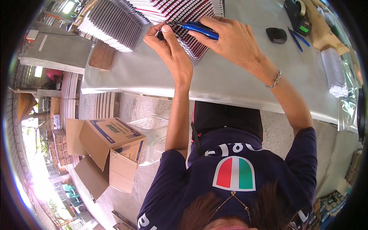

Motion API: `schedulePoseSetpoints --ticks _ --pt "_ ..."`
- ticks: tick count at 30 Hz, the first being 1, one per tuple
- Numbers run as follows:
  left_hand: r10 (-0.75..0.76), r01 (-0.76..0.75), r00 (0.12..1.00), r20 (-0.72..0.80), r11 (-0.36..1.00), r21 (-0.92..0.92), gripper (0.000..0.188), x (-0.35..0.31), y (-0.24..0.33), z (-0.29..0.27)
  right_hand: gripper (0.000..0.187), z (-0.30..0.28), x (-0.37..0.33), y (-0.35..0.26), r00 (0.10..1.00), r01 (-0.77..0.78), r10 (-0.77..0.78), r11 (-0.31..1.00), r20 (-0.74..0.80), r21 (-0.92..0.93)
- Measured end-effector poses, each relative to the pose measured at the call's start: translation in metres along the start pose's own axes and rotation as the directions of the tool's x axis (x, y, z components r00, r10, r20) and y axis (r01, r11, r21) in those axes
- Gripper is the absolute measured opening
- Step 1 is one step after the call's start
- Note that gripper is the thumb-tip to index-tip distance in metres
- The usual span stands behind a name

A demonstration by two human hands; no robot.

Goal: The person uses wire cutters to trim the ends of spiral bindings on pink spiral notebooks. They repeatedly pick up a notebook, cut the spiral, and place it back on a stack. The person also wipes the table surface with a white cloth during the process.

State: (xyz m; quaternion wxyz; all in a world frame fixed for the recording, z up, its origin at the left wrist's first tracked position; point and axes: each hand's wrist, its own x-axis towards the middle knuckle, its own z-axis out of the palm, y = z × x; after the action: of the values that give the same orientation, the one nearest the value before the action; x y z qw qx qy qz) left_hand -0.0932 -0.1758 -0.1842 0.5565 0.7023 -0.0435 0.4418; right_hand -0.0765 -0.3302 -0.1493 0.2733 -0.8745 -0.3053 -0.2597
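My right hand (239, 44) is closed around blue-handled wire cutters (201, 29), whose metal jaws point left. The jaw tips meet the fingertips of my left hand (170, 48). Those fingers are pinched together over a small dark piece that I cannot make out. Both hands are above the near end of a stack of spiral-bound books (184, 15) with white, red and dark edges. Left of it stands another stack of spiral-bound books (111, 27), its dark coils showing on top.
On the grey table (237, 80) are a brown tray (102, 55), a black computer mouse (276, 35), more blue-handled cutters (299, 40), a tape dispenser (297, 17) and a white wrapped roll (333, 71). An open cardboard box (111, 132) is beside a white plastic stool (155, 132).
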Motion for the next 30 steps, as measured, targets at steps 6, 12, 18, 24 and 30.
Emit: schedulePoseSetpoints --ticks 6,12,18,24,30 --pt "-0.069 0.066 0.997 -0.021 0.992 -0.105 0.038 -0.001 0.003 0.001 0.045 0.002 -0.01 0.01 0.963 0.096 -0.105 0.994 -0.249 -0.05" --pt "-0.012 0.01 1.0 -0.017 0.992 -0.123 0.038 -0.002 0.002 0.003 0.045 0.004 -0.007 0.009 0.962 0.125 -0.141 0.989 -0.234 -0.083" --pt "-0.082 0.086 0.995 0.052 0.994 -0.072 0.036 -0.007 0.005 -0.001 0.045 0.016 -0.007 0.014 0.992 0.064 -0.062 0.998 -0.111 0.014" --pt "-0.095 0.09 0.994 -0.045 0.989 -0.117 0.039 -0.006 0.001 0.001 0.048 0.013 -0.015 0.016 0.975 0.069 -0.061 0.997 -0.216 0.027" --pt "-0.062 0.062 0.998 -0.008 0.995 -0.072 0.04 -0.011 -0.005 0.001 0.044 0.015 -0.014 0.016 0.954 0.144 -0.159 0.986 -0.253 -0.078"
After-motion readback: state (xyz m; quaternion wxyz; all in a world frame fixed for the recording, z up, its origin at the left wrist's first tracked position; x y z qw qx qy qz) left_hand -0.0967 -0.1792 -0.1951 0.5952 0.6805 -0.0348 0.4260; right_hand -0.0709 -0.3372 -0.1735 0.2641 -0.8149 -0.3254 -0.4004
